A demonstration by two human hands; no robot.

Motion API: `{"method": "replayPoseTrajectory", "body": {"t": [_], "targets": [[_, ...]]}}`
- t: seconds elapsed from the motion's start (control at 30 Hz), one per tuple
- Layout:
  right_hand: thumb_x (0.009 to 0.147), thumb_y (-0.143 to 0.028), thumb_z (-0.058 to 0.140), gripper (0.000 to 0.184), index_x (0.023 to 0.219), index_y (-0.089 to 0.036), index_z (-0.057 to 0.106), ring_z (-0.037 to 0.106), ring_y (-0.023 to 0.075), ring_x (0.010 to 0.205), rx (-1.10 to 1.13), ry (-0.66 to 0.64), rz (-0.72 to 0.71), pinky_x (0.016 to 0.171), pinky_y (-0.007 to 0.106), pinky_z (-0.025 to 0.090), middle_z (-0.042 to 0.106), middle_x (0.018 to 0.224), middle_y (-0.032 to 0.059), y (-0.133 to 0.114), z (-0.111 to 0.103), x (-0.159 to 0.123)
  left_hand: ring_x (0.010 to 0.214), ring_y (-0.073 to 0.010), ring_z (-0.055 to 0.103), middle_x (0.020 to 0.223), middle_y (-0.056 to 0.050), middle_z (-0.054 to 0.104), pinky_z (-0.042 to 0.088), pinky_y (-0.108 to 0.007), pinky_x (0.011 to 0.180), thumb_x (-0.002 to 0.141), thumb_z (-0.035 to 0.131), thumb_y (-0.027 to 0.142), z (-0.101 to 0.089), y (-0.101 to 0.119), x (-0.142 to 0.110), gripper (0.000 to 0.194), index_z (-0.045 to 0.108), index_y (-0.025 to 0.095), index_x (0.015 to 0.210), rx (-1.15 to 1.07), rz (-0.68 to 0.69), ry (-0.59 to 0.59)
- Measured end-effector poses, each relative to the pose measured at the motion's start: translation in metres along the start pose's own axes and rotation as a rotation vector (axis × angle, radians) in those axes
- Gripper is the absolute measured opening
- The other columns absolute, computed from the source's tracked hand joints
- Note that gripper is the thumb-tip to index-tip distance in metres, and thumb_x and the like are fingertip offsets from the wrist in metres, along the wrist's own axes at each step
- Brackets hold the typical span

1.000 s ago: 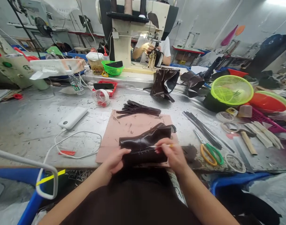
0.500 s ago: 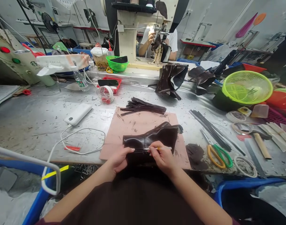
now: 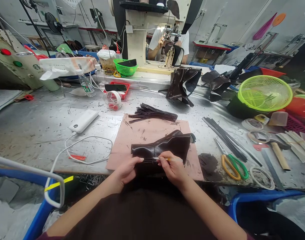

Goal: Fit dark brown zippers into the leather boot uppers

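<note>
A glossy dark brown leather boot upper [image 3: 164,143] lies on its side on a pinkish work board [image 3: 119,145], its seam edge toward me. My left hand [image 3: 126,171] is closed on that near edge, thumb on top, with the fingers underneath partly hidden. In my right hand [image 3: 174,170] a slim pen-like tool [image 3: 176,159], pale with a yellowish part, is pinched between thumb and fingers. Its tip points left and meets the edge, a little to the right of my left thumb. Behind the upper rests a bundle of dark leather strips [image 3: 153,113].
At right lie scissors [image 3: 233,165], grey strips [image 3: 224,138], a hammer [image 3: 279,155] and a lime basket [image 3: 264,93]. A power bank [image 3: 84,121] with cable is at left. Another boot upper [image 3: 183,86] stands behind. Beyond, a person works at a sewing machine [image 3: 136,40].
My hands and the boot upper stay almost where they were, the tool's tip still at the edge. Across the table, the other person's hand at the sewing machine has lowered slightly.
</note>
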State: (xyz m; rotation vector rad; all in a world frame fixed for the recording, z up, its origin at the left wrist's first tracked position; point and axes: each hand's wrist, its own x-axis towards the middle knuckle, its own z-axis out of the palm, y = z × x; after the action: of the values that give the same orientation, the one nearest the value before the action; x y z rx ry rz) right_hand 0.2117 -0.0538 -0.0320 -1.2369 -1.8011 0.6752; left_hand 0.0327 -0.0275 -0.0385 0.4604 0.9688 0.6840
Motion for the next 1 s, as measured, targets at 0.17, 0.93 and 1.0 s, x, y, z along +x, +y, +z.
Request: {"method": "replayPoseTrajectory", "body": {"t": [0.17, 0.93, 1.0], "targets": [[0.084, -0.023, 0.039, 0.015, 0.074, -0.021, 0.049, 0.057, 0.013, 0.056, 0.0, -0.016, 0.001, 0.053, 0.023, 0.045, 0.056, 0.063, 0.0002, -0.0007, -0.0008, 0.0002, 0.094, -0.0232, 0.06, 0.085, -0.007, 0.067, 0.048, -0.031, 0.083, 0.062, 0.061, 0.016, -0.0011, -0.0011, 0.0021, 0.015, 0.06, 0.014, 0.077, -0.03, 0.008, -0.016], [0.084, -0.02, 0.039, 0.015, 0.074, -0.02, 0.05, 0.057, 0.0116, 0.055, 0.008, 0.038, -0.024, 0.053, 0.021, 0.046, 0.058, 0.064, 0.0002, -0.0031, 0.0015, 0.0004, 0.08, -0.022, 0.062, 0.074, -0.008, 0.067, 0.048, -0.027, 0.072, 0.057, 0.063, 0.01, 0.0016, -0.0002, 0.0011, 0.013, 0.061, 0.011, 0.07, -0.109, -0.018, 0.036], [0.084, -0.02, 0.039, 0.015, 0.074, -0.02, 0.05, 0.057, 0.0113, 0.054, 0.014, 0.027, -0.017, 0.052, 0.021, 0.046, 0.057, 0.063, -0.0003, -0.0023, 0.0019, 0.0003, 0.081, -0.022, 0.062, 0.075, -0.008, 0.067, 0.048, -0.027, 0.071, 0.057, 0.063, 0.01, 0.0016, 0.0, 0.001, 0.014, 0.061, 0.011, 0.071, -0.106, -0.02, 0.035]]}}
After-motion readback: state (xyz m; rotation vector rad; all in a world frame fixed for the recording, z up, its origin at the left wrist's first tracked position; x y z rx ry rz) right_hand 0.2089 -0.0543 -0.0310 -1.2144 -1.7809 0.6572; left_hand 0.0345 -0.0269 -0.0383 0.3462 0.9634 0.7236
